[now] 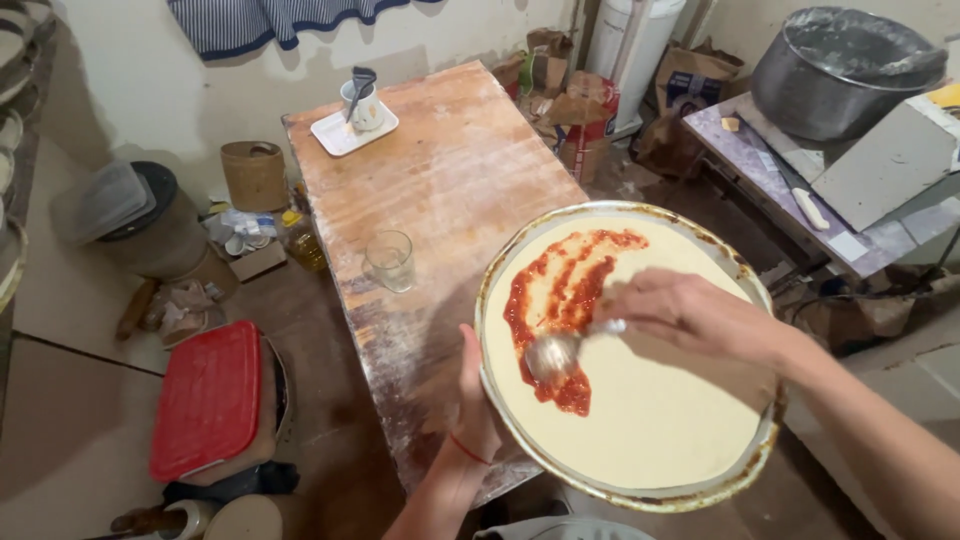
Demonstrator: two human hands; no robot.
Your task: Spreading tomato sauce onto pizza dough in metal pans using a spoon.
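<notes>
Round worn metal pan (745,275) holding pale dough (660,400) streaked with red sauce (560,300), left hand (475,395) gripping its rim, right hand (685,312) clasping metal spoon (555,352), empty clear glass (390,260) nearby

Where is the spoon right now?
In the head view the spoon is in the right hand, its bowl on the red sauce on the dough's left side.

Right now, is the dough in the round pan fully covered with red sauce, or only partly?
Only partly. The red sauce forms a curved band on the left part of the dough; the rest is bare. The right hand holds a spoon in the sauce.
</notes>
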